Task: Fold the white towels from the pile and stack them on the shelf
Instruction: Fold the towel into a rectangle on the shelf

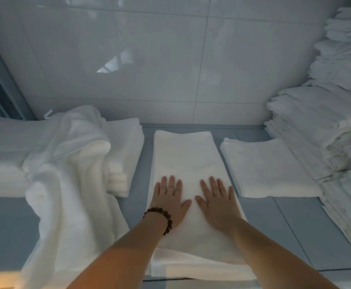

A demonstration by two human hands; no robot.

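Observation:
A long white towel (186,155), folded into a narrow strip, lies lengthwise on the grey surface (308,230) in front of me. My left hand (169,200), with a brown bead bracelet on its wrist, presses flat on the strip, fingers straight. Beside it my right hand (217,202) lies flat on the same towel, fingers spread. A loose, rumpled towel pile (66,174) drapes at the left. One folded towel (268,167) sits to the right of the strip.
A tall stack of folded white towels (333,130) rises along the right side. Behind the rumpled pile sits a lower folded stack (126,147). A glossy tiled wall (149,59) closes the back. A grey frame (1,86) stands at the far left.

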